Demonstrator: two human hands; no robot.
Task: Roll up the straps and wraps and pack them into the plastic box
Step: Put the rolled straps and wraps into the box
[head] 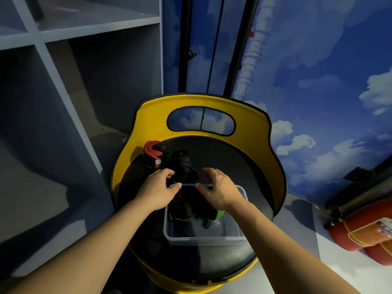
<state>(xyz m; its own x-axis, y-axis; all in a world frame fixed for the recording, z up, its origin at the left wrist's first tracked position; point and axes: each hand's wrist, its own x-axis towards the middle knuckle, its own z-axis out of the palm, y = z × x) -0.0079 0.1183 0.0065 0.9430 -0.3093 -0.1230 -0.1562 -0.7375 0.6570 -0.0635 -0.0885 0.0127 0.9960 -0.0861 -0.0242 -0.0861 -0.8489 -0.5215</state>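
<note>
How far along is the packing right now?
Some black straps and something green already lie in the plastic box. The left hand touches a black roll; the right hand hovers open. A second black roll and a red wrap remain outside.

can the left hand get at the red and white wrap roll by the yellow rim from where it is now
Probably yes. The red and white wrap roll sits in the open just beyond the left hand, with nothing between them. That hand's fingers already touch a black roll, so it must leave that first.
</note>
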